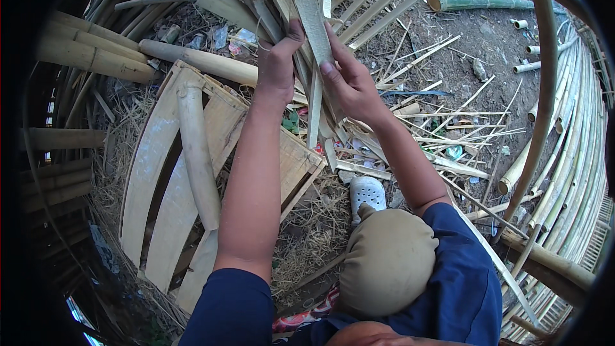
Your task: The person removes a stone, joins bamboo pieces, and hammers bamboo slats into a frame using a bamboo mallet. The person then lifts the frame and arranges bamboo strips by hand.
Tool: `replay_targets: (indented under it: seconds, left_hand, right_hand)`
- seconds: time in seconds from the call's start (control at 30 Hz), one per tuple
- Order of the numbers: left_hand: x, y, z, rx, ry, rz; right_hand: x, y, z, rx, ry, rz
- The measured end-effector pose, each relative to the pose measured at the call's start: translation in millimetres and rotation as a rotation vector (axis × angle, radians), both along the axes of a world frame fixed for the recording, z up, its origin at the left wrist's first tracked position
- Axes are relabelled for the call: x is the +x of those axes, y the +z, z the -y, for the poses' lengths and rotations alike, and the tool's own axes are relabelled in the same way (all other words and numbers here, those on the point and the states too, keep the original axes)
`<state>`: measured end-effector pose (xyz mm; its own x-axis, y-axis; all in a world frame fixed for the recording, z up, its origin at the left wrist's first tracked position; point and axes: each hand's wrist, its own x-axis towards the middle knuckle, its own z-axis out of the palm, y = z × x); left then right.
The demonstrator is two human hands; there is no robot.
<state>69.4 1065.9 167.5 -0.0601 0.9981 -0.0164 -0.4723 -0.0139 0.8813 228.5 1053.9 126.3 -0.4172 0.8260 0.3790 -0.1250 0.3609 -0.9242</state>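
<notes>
My left hand (278, 64) is closed around the left side of a bundle of split bamboo strips (312, 25), held up in front of me. Its thumb points up along them. On the bundle's other side my right hand (352, 83) grips too, its thumb pressed on the face of a wide pale strip. The strips fan out at the top, and their lower ends hang below my hands. Part of my left fingers is hidden behind the bundle.
A slatted wooden crate (150, 179) stands at left with a short bamboo pole (197, 154) across it. Thin split sticks (448, 138) litter the ground. A green bamboo pole (480, 2) lies far right; a stack of long poles (570, 160) curves along the right. A white clog (367, 193) shows below.
</notes>
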Motion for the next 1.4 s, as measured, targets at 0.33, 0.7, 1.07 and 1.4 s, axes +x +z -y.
replay_targets:
  seconds: [0.33,0.7,1.07,1.4]
  left_hand:
    - [12,12,1,0.150,-0.010,-0.288]
    - [12,10,1,0.134,0.029,-0.362]
    - [10,13,6,0.011,0.016,-0.204]
    - [7,5,1,0.199,0.369,-0.283]
  right_hand:
    - [-5,0,-5,0.142,-0.135,0.109]
    - [-2,10,-11,-0.044,-0.071,0.010]
    - [6,13,-17,0.175,0.010,0.071]
    - [25,-19,-21,-0.098,-0.245,0.149]
